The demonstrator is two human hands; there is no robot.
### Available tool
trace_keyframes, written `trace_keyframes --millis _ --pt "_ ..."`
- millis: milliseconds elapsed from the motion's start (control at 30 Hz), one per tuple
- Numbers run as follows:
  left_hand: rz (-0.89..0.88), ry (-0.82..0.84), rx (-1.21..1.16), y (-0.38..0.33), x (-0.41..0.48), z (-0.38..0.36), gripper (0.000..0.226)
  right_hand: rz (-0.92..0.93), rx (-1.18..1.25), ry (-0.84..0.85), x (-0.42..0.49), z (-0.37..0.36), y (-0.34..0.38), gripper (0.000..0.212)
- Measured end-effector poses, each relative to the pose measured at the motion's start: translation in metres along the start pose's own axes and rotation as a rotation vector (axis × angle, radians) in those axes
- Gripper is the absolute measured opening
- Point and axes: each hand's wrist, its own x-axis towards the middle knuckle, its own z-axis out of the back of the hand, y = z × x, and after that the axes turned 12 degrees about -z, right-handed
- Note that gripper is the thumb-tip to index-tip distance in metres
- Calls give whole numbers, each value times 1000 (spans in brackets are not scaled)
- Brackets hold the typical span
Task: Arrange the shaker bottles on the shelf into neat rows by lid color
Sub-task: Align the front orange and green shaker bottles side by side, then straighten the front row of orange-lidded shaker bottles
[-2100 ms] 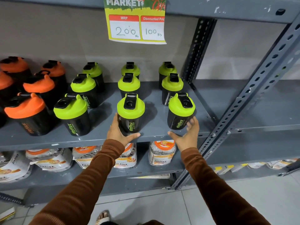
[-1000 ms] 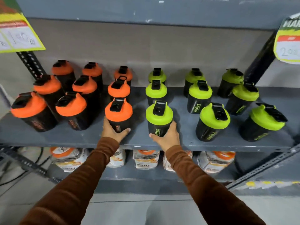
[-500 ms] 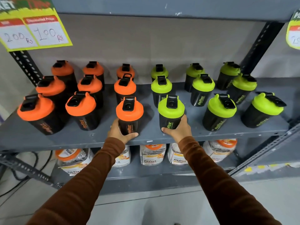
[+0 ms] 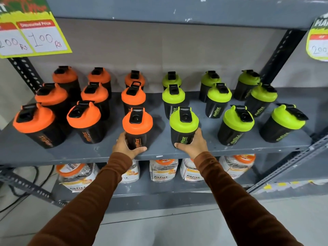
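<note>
Black shaker bottles stand on a grey metal shelf (image 4: 74, 153) in rows running front to back. Orange-lidded ones fill the left half, green-lidded ones the right half. My left hand (image 4: 126, 146) grips the front orange-lidded bottle (image 4: 137, 127) of the third row from the left. My right hand (image 4: 192, 144) grips the front green-lidded bottle (image 4: 183, 126) beside it. Both bottles stand upright near the shelf's front edge. A narrow gap separates them.
Further green-lidded bottles (image 4: 237, 125) stand to the right, further orange-lidded bottles (image 4: 84, 121) to the left. Price cards (image 4: 35, 36) hang from the shelf above. Clear jars (image 4: 163, 168) sit on the lower shelf. A slanted perforated upright (image 4: 292, 164) runs at right.
The view has shifted from the green bottles at the right toward the middle of the shelf. My hands moved from two green bottles to the front orange and green bottles, and still hold them.
</note>
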Motion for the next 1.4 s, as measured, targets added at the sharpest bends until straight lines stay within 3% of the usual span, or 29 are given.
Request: trace_keyframes --millis 400,533,600,667,733,800,867,967,1100,1200,1333,1400 --pt "-6 14 -2 -2 1 -2 80 57 52 47 9 -1 -10 78" --pt "-12 47 53 -8 -2 0 77 73 48 51 10 -3 -16 92" --pt "-17 78 63 -8 -5 3 83 105 93 1 7 -6 -20 106" --pt "-56 105 30 -7 -8 6 91 147 118 -157 -5 -9 -23 107" --pt "-73 64 -102 -6 -12 7 90 294 136 -334 -24 -17 -22 91" --pt "-63 -54 -229 -5 -18 9 72 561 158 -413 -45 -30 -17 65" --pt "-104 -199 -225 2 -22 17 50 749 169 -333 -60 -50 -11 46" --pt "-169 -422 -173 21 -30 41 26 850 118 -87 -76 -88 8 31" --pt "-218 -658 -58 44 -34 94 23 795 29 169 -85 -142 36 26" --pt "-177 -788 -61 63 -23 139 38 647 -35 259 -83 -183 53 44" --pt "89 -665 26 92 6 194 88 292 43 207 -69 -230 72 82" --pt "107 -538 -10 100 17 212 105 199 90 220 -63 -247 80 99"
